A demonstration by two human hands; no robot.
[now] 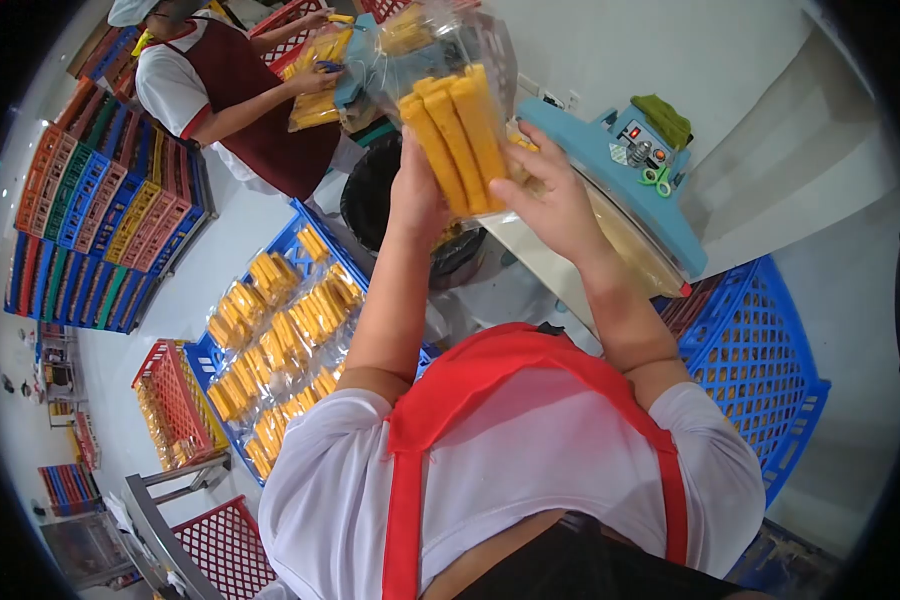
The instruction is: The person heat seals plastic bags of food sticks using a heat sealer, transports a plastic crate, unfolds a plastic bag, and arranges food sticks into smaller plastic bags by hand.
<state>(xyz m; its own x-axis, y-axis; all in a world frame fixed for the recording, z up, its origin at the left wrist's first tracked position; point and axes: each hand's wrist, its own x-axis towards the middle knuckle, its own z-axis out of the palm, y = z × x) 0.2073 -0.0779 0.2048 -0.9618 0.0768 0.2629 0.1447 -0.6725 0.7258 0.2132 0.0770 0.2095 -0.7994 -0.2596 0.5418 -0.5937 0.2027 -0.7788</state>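
Observation:
A clear plastic bag (455,140) with several yellow sticks in it is held up between my two hands. My left hand (417,190) grips its left side, mostly hidden behind the bag. On the right side, my right hand (552,192) holds the bag, with its thumb at the lower corner. The bag's loose plastic end stands above the sticks. Right of my hands is a blue-green sealing machine (620,180) with green-handled scissors (657,179) and a green cloth (662,120) on it.
A blue crate (202,352) of bagged yellow sticks stands at lower left, near a red crate (170,385). A black bin (370,195) is below my hands. Another person (240,100) handles bags at upper left. A blue crate (760,350) stands right.

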